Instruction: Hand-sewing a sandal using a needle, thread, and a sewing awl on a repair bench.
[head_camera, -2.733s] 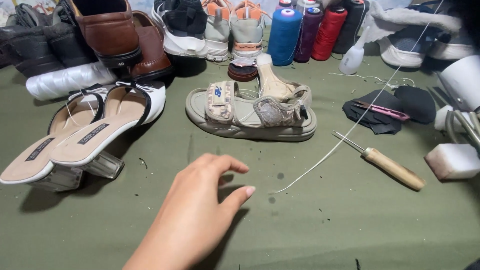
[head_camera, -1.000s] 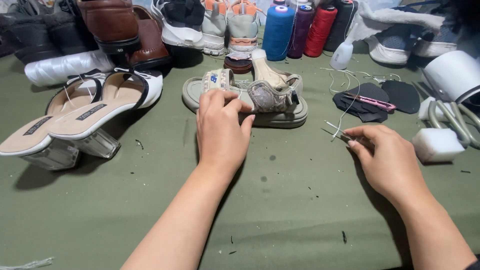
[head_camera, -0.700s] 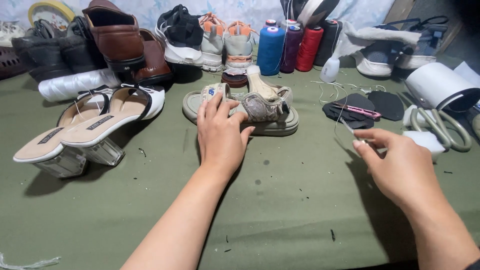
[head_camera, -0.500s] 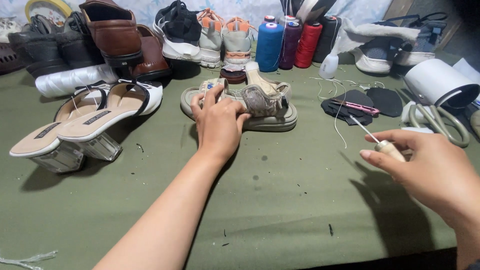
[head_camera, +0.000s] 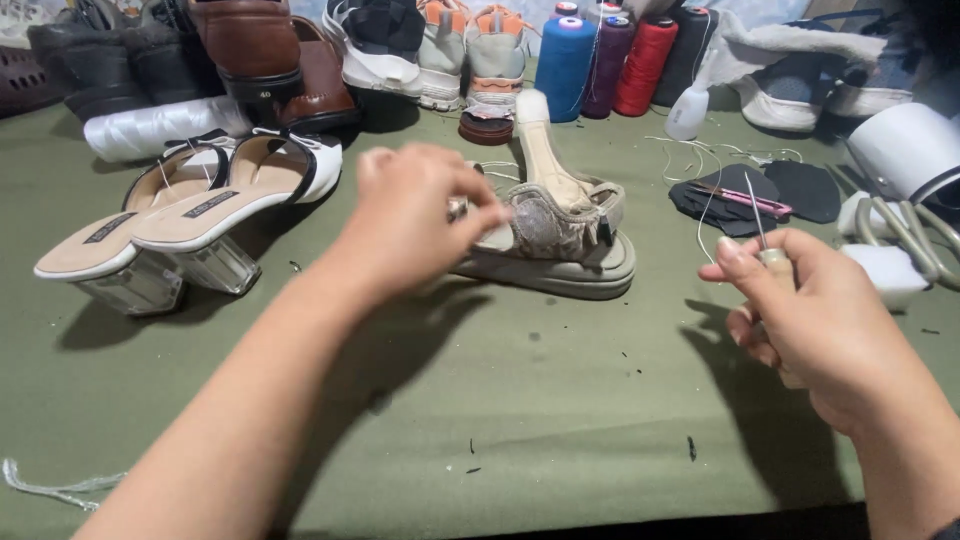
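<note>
- Since half a second ago, both hands have come nearer the camera; the left hand has moved along the sandal toward its front straps, and the right hand has lifted the awl so its needle points up.
- Table, covered in green cloth, carries everything; a few dark specks lie on the bare cloth in front.
- Beige strappy sandal lies on its sole at mid-table, between the two hands, toe end toward the left hand. A second sandal sole stands tilted just behind it.
- Progress, as a judgement: tool is picked up and threaded, sandal is steadied, but the needle is well apart from the shoe, so no stitch looks begun at this instant. Piercing and sewing the strap remain.
- Left hand: fingers curled and pinched at the sandal's front strap; blurred, so I cannot tell how firmly it grips.
- Right hand: closed into a loose fist round the wooden handle of the awl, thumb on top, needle upright.
- White thread runs from the needle back toward the dark patches of material at the right.
- Pair of clear-heeled mules sits left of the sandal, apart from it.
- Thread spools, blue, purple, red, black, stand in a row at the back among other shoes.
</note>
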